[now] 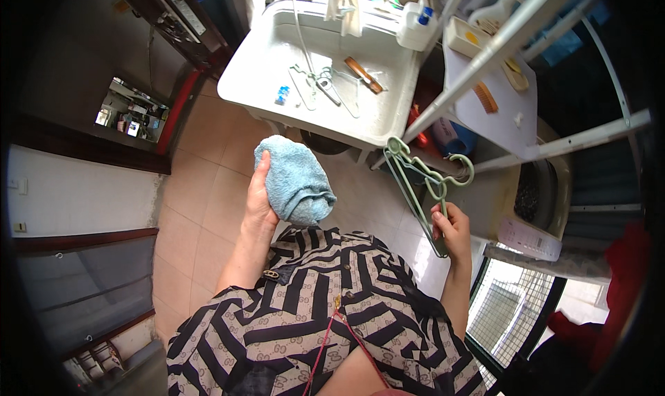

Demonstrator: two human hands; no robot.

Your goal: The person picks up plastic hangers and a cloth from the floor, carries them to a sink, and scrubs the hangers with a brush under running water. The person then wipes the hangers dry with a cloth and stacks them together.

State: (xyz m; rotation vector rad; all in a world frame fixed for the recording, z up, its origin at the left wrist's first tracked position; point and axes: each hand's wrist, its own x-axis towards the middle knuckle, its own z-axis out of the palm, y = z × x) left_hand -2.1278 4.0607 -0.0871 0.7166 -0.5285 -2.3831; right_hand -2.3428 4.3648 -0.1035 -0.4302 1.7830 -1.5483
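A bunched light-blue terry cloth (296, 175) rests in my left hand (260, 198), with the thumb on its near side. My right hand (452, 230) grips green plastic clothes hangers (436, 188), held together with a hook pointing right. How many there are cannot be told for sure. Beyond both hands stands a white laundry sink (249, 79). Inside it lie pale green hangers (345, 97), a brown wooden-looking brush (363, 75) and a small blue-and-white item (282, 95).
Right of the sink, a white metal rack (483, 58) holds a shelf with an orange-bristled brush (486, 97). A white jug (417, 25) stands at the sink's back corner. Below the rack is a washing machine (535, 235). Tiled floor (197, 188) extends to the left, beside a doorway with a red-edged frame (176, 113).
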